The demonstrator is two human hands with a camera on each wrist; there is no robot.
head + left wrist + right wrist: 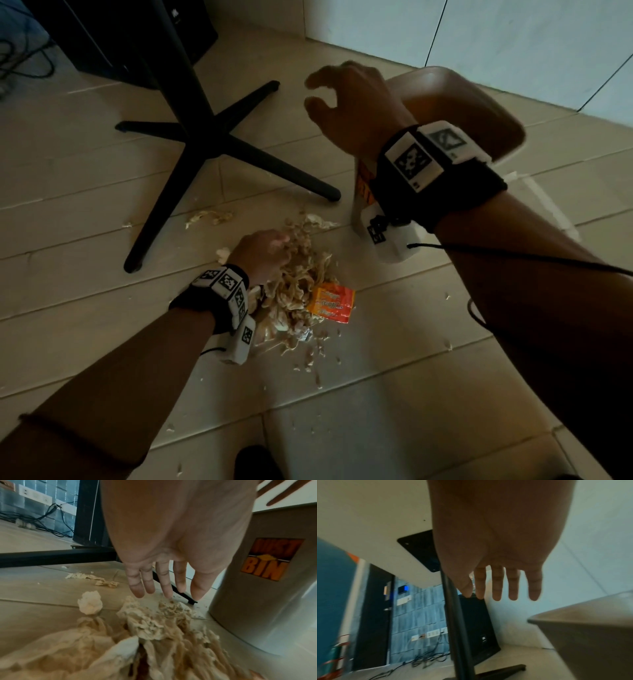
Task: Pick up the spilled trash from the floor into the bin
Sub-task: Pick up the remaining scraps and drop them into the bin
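A heap of crumpled beige paper trash [298, 291] lies on the tiled floor, with an orange packet [330, 303] at its right edge. My left hand [274, 246] reaches down onto the heap's far side; in the left wrist view its fingers [164, 588] are straight, tips touching the paper [154, 623]. My right hand [318, 96] hangs in the air, empty, fingers spread and relaxed, just left of the beige bin [479, 102]. The bin [257, 601] carries an orange label [272, 559]. Its rim [582, 614] shows below the right hand [501, 596].
A black table base [205, 137] with spread legs stands left of the bin, close behind the heap. A stray paper twist [209, 217] lies by one leg. Small scraps dot the floor nearer me. A black speaker [477, 628] and cables [51, 520] stand by the far wall.
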